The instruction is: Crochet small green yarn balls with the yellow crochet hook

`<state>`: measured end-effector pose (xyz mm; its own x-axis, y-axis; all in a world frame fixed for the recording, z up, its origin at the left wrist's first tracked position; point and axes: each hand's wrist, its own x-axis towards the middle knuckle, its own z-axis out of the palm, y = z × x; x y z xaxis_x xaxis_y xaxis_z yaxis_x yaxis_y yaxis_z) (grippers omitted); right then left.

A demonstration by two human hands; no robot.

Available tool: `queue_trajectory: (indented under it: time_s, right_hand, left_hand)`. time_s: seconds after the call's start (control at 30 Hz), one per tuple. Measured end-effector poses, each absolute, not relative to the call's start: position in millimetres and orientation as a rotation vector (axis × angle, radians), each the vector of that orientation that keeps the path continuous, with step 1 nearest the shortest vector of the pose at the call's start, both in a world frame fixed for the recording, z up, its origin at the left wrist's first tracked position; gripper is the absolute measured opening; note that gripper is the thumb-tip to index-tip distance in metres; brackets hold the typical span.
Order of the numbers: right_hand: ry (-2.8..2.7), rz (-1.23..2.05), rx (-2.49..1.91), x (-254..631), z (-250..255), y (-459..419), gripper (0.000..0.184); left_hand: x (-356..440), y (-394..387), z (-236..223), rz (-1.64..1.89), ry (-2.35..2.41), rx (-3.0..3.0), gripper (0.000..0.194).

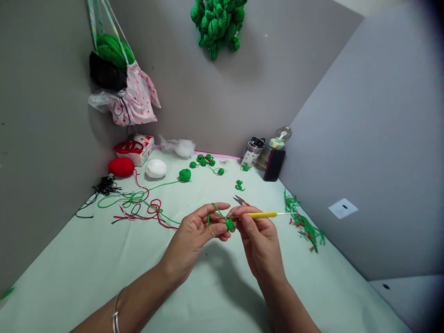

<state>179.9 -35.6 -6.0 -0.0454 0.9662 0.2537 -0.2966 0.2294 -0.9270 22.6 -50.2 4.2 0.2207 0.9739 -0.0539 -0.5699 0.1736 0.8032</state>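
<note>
The head view shows you the pale green desk (222, 291) beneath both hands. A pink spotted bag (138, 95) hangs beyond your left hand and off to its left; a green bunch (220, 23) hangs on the wall straight beyond both hands. Your left hand (196, 231) pinches the work between thumb and fingers, and your right hand (260, 236) grips the hook, the two nearly meeting. Right of your right hand lie green and red yarn scraps (307, 226); farther beyond it stands a dark phone (274, 165). Beyond your left hand, to its left, sit a red yarn ball (121, 167), a white ball (156, 169) and a smaller green ball (185, 175). Scissors (239, 200) show just beyond your right hand's fingers. The yellow-handled hook (263, 215) points from your right hand toward your left. The small green crocheted piece (230, 225) is at your left fingertips, its green strand (219, 211) running over a raised finger.
</note>
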Motion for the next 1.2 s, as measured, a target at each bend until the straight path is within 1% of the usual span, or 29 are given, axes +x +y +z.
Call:
queue_trajectory:
  time_s: [0.1, 0.3, 0.5, 0.67, 0.77, 1.03, 1.2]
  right_hand:
    - [-1.115, 1.209, -0.784, 179, -7, -34, 0.021]
    - [-1.067, 1.275, -0.772, 181, -12, -32, 0.020]
    - [-1.154, 1.214, -0.760, 183, -18, -34, 0.016]
    - [-1.220, 1.191, -0.764, 185, -21, -34, 0.013]
    - [-1.165, 1.188, -0.789, 185, -21, -33, 0.015]
    - [-1.116, 1.227, -0.731, 182, -11, -33, 0.021]
    - [-1.193, 1.183, -0.709, 187, -11, -34, 0.023]
  left_hand:
    - [22, -50, 3, 1.193, 0.693, 0.731, 0.045]
    - [24, -52, 2, 1.204, 0.699, 0.700, 0.053]
    - [23, -50, 1, 1.175, 0.735, 0.763, 0.071]
    - [23, -50, 0, 1.135, 0.705, 0.744, 0.079]
    - [24, -51, 1, 1.141, 0.701, 0.723, 0.077]
    - [22, -52, 1, 1.191, 0.674, 0.709, 0.056]
    - [22, -52, 1, 1.202, 0.681, 0.733, 0.052]
